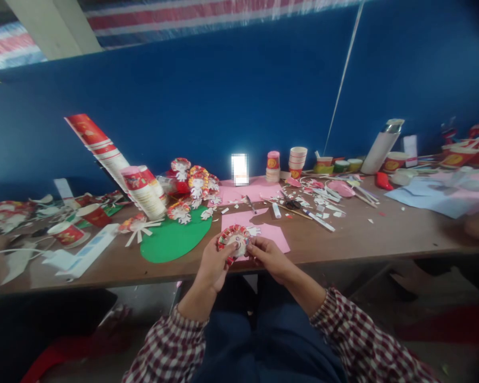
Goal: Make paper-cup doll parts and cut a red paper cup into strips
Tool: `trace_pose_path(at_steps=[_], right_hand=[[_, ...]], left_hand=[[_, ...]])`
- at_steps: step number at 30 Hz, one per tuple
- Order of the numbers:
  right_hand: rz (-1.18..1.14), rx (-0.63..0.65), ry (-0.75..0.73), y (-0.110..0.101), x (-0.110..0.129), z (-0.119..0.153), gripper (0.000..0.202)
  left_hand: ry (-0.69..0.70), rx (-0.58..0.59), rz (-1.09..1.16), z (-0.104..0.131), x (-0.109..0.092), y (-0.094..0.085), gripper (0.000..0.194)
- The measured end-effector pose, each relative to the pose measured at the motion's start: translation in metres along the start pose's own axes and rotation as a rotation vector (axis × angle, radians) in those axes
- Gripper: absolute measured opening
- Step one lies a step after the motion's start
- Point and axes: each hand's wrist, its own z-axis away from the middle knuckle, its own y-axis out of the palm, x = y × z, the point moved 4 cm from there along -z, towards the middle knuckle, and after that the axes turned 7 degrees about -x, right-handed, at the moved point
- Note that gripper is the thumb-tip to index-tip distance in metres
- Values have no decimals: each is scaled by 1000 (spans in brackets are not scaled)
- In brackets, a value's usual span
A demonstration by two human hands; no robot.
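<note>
A small paper doll [240, 246] with a white face and a red and white frilled rim is held up over the table's front edge. My left hand [215, 263] grips its left side, thumb on the face. On its right side, the fingers of my right hand [269, 257] are pinched at the edge. Behind the doll lies pink paper [277, 234] on the table. A green paper sheet [175, 242] is to the left, with several similar paper dolls [197, 183] at its back edge.
Stacked paper cups [146, 194] lean at the left, near a white power strip [90, 250]. Scissors [291, 203], a glue stick [277, 211], a cutter [321, 221] and paper scraps lie beyond my hands. A white flask [382, 148] stands back right.
</note>
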Motion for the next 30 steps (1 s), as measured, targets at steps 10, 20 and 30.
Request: trace_pose_path(at_steps=[10, 20, 30], right_hand=[[231, -106, -158, -2, 1, -3, 30], [271, -178, -207, 0, 1, -8, 31], [129, -179, 11, -1, 2, -3, 28]], left_hand=[[144, -135, -63, -8, 5, -9, 54], [261, -200, -222, -5, 5, -9, 54], [119, -130, -61, -1, 4, -2, 58]])
